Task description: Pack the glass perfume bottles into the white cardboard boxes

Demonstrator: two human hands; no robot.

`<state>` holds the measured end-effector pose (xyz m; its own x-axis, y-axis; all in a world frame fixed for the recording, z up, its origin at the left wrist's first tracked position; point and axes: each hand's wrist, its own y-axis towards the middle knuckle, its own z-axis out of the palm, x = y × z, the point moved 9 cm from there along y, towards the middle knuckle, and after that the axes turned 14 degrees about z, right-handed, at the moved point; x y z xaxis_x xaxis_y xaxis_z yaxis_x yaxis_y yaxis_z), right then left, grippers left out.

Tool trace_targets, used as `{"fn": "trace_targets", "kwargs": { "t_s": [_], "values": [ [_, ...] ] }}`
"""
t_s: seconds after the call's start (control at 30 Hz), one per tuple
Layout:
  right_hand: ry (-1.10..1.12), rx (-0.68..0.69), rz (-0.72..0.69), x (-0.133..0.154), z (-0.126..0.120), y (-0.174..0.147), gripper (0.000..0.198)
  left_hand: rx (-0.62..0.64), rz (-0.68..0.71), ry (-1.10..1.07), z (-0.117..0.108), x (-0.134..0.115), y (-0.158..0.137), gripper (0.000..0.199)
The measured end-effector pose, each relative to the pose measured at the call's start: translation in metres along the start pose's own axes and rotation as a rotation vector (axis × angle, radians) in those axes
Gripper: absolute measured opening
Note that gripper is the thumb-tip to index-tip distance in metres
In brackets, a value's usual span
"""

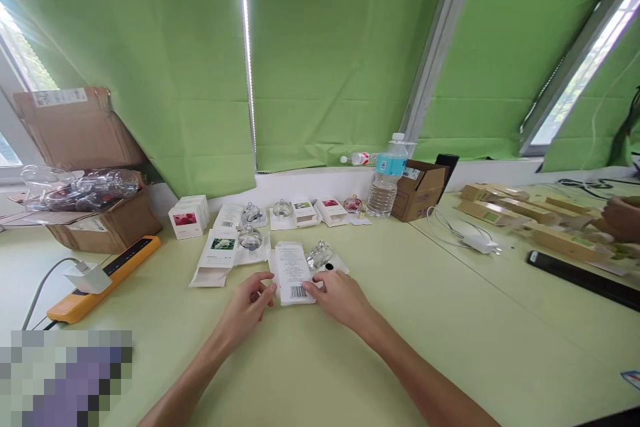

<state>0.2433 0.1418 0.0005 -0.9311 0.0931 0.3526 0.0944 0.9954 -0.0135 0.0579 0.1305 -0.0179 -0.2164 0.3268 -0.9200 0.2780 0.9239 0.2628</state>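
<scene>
The white barcoded carton (293, 263) lies on the counter (320, 367) between both hands. The left hand (249, 301) has its grip loosely spread, just beside the carton's left edge. The right hand (343, 297) has its thumb at the lower right edge (whether that grip pinches, I cannot tell), near a clear round ornament (319, 255).
</scene>
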Motion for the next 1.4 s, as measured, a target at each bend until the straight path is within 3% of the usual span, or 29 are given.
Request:
{"fn": "trace_targets", "kwargs": {
  "t_s": [0.13,0.27,0.43,0.63,0.93,1.07,1.23,1.4],
  "values": [
    [0.026,0.015,-0.001,0.002,0.001,-0.002,0.043,0.053,-0.033,-0.009,0.011,0.001,-0.003,0.062],
    [0.043,0.025,-0.010,0.003,0.002,-0.002,0.042,0.088,-0.053,0.006,0.014,-0.001,-0.004,0.060],
    [0.070,0.038,-0.030,0.005,0.003,-0.006,0.043,0.041,-0.042,0.042,0.008,-0.007,-0.003,0.048],
    [0.095,0.076,-0.063,0.013,0.002,-0.014,0.047,-0.014,-0.163,0.038,0.002,0.004,-0.009,0.048],
    [0.091,0.030,-0.114,0.018,0.000,-0.017,0.044,-0.039,-0.226,-0.201,0.006,0.004,-0.011,0.041],
    [0.168,0.073,-0.147,0.021,0.000,-0.020,0.043,0.055,-0.317,-0.256,0.004,0.004,-0.017,0.048],
    [0.182,0.063,-0.171,0.024,-0.002,-0.023,0.043,0.158,-0.349,-0.283,-0.002,0.002,-0.024,0.061],
    [0.195,0.118,-0.152,0.022,0.003,-0.021,0.047,0.343,-0.352,-0.313,0.002,-0.004,-0.032,0.063]
  ]
}}
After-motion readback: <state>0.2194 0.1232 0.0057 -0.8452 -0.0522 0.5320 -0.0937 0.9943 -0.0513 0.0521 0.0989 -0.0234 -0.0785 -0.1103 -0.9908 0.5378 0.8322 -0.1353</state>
